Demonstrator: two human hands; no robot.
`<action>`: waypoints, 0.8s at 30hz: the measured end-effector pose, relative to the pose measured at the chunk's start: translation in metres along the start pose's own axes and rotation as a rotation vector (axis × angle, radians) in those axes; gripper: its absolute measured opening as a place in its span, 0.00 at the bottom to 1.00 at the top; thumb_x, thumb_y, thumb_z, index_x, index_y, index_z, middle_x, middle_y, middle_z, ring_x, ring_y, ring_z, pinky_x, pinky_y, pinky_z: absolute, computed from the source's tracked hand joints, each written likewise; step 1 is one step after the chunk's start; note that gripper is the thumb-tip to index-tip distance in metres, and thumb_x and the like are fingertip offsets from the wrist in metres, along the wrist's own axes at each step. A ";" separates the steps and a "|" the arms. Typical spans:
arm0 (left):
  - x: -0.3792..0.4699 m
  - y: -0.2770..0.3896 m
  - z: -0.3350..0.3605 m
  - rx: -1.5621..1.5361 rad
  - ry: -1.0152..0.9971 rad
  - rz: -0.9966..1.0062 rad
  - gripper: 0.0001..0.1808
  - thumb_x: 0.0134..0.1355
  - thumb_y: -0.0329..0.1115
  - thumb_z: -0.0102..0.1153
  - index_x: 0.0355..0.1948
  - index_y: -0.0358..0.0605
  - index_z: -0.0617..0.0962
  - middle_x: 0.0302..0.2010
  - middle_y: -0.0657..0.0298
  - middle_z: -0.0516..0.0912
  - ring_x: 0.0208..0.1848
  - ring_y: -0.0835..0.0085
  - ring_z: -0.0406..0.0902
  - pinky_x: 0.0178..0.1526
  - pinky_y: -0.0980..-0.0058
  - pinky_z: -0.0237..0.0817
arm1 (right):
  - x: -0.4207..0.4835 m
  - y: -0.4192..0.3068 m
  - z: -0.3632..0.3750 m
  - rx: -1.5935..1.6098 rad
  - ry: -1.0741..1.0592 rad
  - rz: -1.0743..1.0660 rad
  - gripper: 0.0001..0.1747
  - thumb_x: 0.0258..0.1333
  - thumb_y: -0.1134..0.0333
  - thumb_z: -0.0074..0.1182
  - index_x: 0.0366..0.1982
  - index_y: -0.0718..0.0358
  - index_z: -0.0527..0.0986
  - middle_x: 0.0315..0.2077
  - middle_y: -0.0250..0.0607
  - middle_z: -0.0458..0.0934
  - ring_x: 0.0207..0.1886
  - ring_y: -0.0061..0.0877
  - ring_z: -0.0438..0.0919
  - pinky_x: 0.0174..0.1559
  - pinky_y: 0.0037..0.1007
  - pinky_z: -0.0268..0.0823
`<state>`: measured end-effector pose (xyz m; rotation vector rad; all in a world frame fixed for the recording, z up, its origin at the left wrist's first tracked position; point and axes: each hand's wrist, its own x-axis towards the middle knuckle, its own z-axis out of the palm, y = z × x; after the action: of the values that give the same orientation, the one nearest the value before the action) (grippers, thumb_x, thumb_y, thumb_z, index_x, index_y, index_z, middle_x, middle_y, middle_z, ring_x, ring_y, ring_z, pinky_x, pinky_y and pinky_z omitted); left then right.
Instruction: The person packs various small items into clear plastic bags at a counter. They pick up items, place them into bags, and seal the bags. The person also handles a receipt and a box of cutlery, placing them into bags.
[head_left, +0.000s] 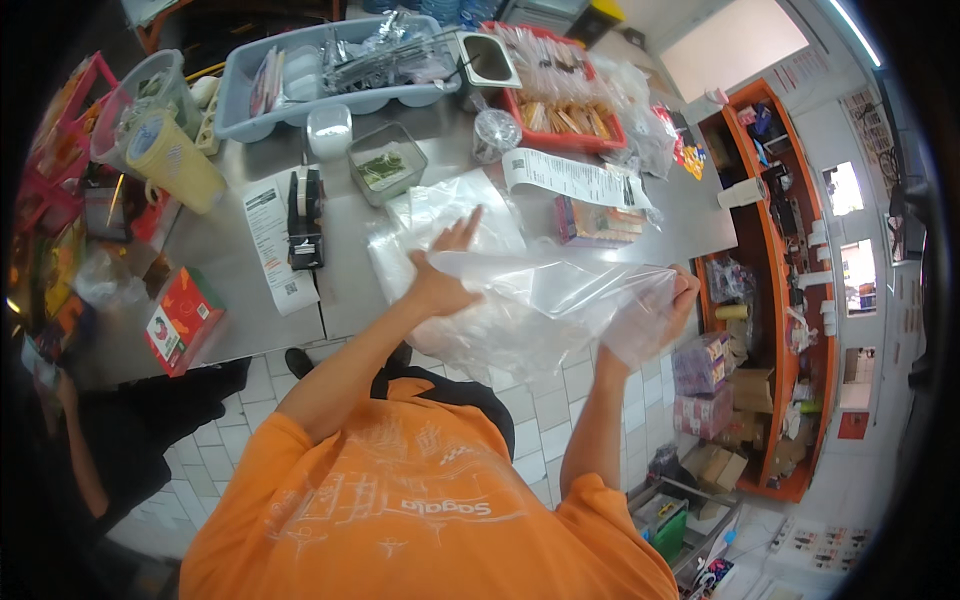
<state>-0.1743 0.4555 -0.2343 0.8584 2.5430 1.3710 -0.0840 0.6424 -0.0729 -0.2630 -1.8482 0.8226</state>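
Observation:
A clear plastic bag (540, 300) stretches between my two hands at the steel table's front edge. My right hand (681, 300) is closed on the bag's far right end, and the film partly covers the wrist. My left hand (446, 277) lies at the bag's left end, fingers spread, over a stack of clear plastic bags (480, 206); whether it grips the film is unclear. Behind the stretched bag are small boxes (592, 225) beneath a curled printed receipt (570, 176). Left of the stack sit a tape dispenser (306, 225) and another printed slip (274, 240).
A blue-grey tub (262, 124) of wrapped items and a red basket (570, 142) of packets line the table's back. A square clear container (386, 161), a yellow cup (176, 161) and a red-green carton (184, 322) stand nearby. Another person's arm (82, 450) shows at left; orange shelves (814, 300) at right.

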 end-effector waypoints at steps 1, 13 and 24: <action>-0.005 0.011 -0.009 -0.153 -0.192 0.008 0.57 0.52 0.47 0.78 0.78 0.43 0.60 0.74 0.46 0.69 0.75 0.50 0.65 0.74 0.47 0.52 | 0.001 -0.011 -0.005 -0.044 -0.087 0.062 0.12 0.78 0.63 0.48 0.41 0.66 0.75 0.35 0.33 0.74 0.33 0.19 0.74 0.37 0.21 0.68; -0.174 0.064 -0.178 -1.507 -0.383 0.088 0.51 0.61 0.65 0.68 0.66 0.28 0.72 0.66 0.41 0.77 0.68 0.53 0.77 0.68 0.57 0.69 | -0.037 -0.031 0.035 0.526 -0.488 0.732 0.12 0.82 0.66 0.42 0.50 0.62 0.76 0.33 0.26 0.75 0.32 0.10 0.72 0.33 0.16 0.64; -0.236 0.023 -0.213 -0.858 0.650 -0.521 0.14 0.59 0.26 0.74 0.45 0.30 0.86 0.40 0.56 0.91 0.42 0.72 0.87 0.47 0.74 0.78 | -0.093 -0.111 0.092 0.020 -0.500 -0.043 0.12 0.58 0.74 0.67 0.40 0.61 0.74 0.35 0.37 0.80 0.38 0.26 0.78 0.44 0.32 0.71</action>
<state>-0.0469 0.1832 -0.1282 -0.4225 1.8653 2.4383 -0.1042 0.4722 -0.0892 0.0005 -2.2982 0.9345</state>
